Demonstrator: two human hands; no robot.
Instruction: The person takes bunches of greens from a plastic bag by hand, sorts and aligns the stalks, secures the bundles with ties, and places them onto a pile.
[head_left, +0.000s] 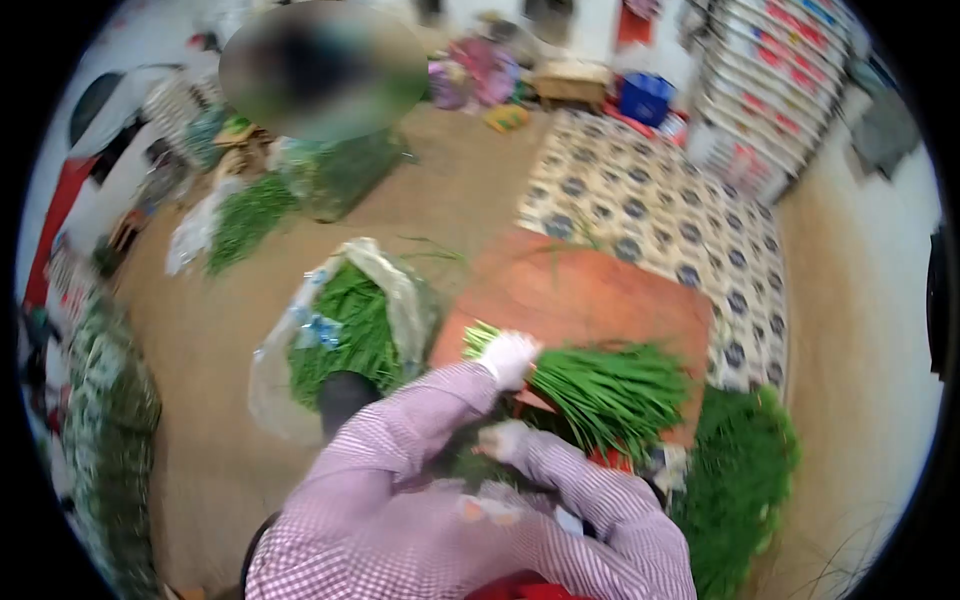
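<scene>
My left hand (510, 360), in a white glove, is closed around a bunch of garlic chives (615, 390) near the pale stem ends. The stems poke out to the left of my fist, and the long green leaves fan out to the right over a reddish-brown board (580, 285). Lower down, close to my lap, is my right hand (503, 440), its fingers curled together; what they hold, if anything, is too blurred to make out. Left of the board stands an open clear plastic bag (400, 290) full of loose green chives (350, 325).
A large pile of greens (740, 480) lies at the right. Beyond the board is a patterned mat (640, 215), with stacked white boxes (770, 90) behind. Bagged greens (110, 430) line the left side. Another person, blurred, is at the back beside more greens (250, 220).
</scene>
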